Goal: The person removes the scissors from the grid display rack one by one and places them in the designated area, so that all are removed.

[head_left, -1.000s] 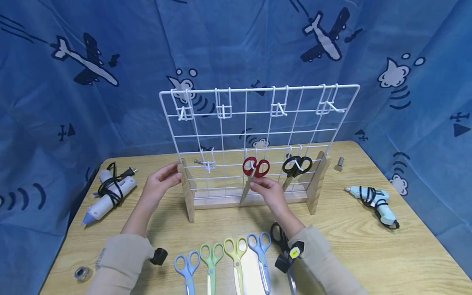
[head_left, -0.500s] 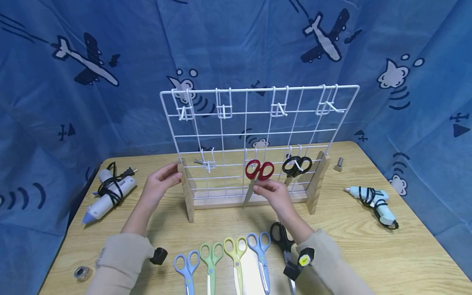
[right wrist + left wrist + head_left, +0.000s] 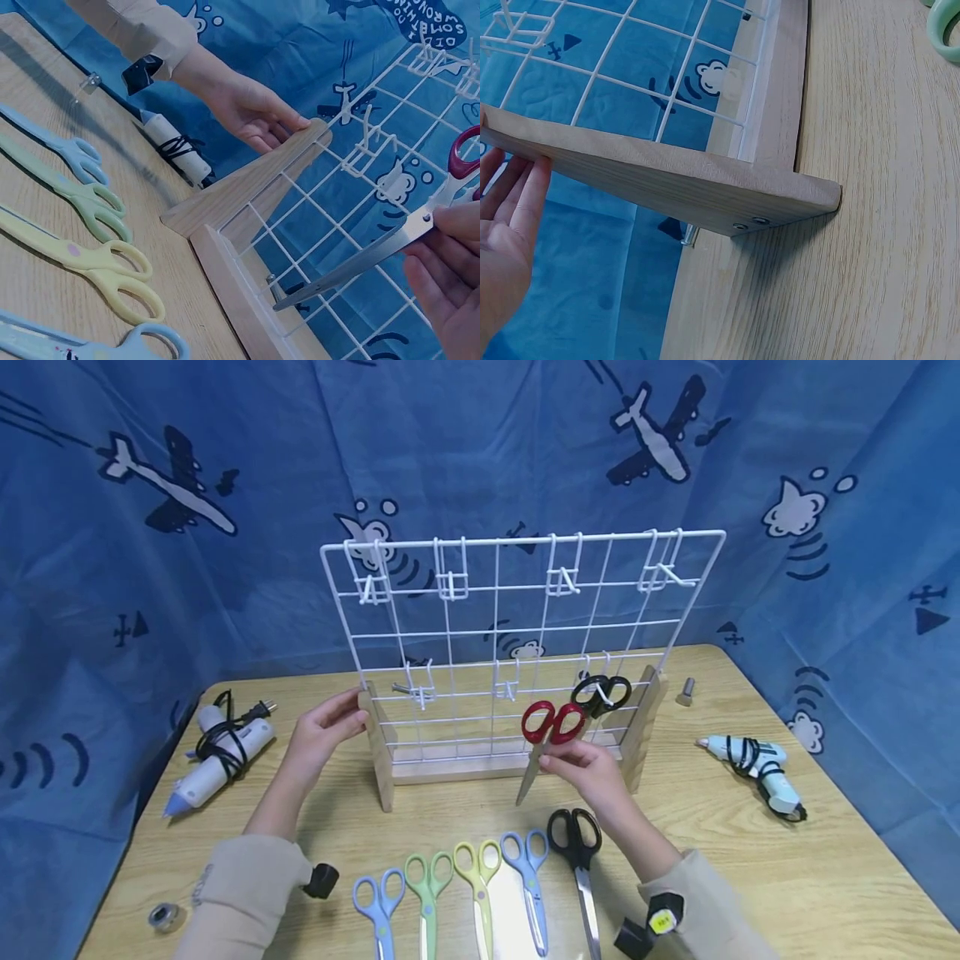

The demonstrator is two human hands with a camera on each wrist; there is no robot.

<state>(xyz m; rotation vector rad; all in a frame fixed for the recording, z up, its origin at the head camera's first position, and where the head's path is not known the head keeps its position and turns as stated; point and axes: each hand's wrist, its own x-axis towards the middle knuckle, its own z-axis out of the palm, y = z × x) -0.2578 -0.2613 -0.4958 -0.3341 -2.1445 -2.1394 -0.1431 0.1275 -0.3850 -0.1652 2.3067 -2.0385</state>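
My right hand pinches a pair of red-handled scissors near the pivot, handles up and blades slanting down to the left, in front of the white wire rack. In the right wrist view the scissors' steel blades overlap the grid. My left hand holds the upper end of the rack's left wooden support; the left wrist view shows its fingers against the support's outer face. Black-handled scissors hang on the lower right hook, partly behind the red ones. The lower middle hook holds nothing.
Several scissors lie in a row at the front, including green, yellow and black-handled pairs. Corded glue guns lie at the left and right. A bolt stands behind the right one. Blue curtain surrounds the table.
The red-handled scissors have come away from the lower middle hook, moving right and towards me in my right hand. My left hand has stayed on the wooden support.
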